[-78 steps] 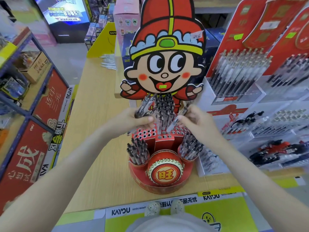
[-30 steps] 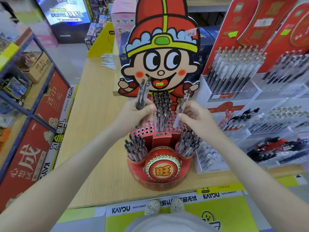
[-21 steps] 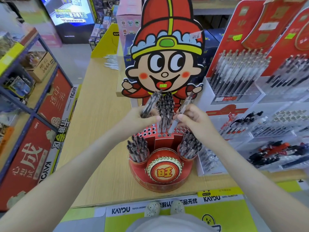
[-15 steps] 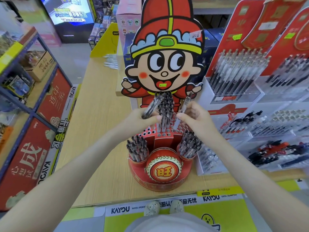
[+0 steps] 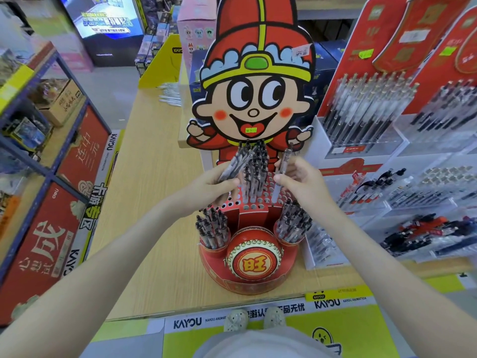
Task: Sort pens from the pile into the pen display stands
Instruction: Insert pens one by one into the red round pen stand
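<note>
Bench (image 5: 154, 202) carrying the red stand (image 5: 254, 264), its centre holes part-filled and its side cups full. My left grip (image 5: 206, 187) is clamped on a bundle (image 5: 238, 161) of pens, slanted above the stand's left side. My right grip (image 5: 304, 182) pinches one pen (image 5: 285, 158) mid-barrel, near upright, tip just over the holes at the tier's right. Pens: judged light, stiff, smooth plastic, liable to slip; best held mid-barrel so the tip steers true.
</note>
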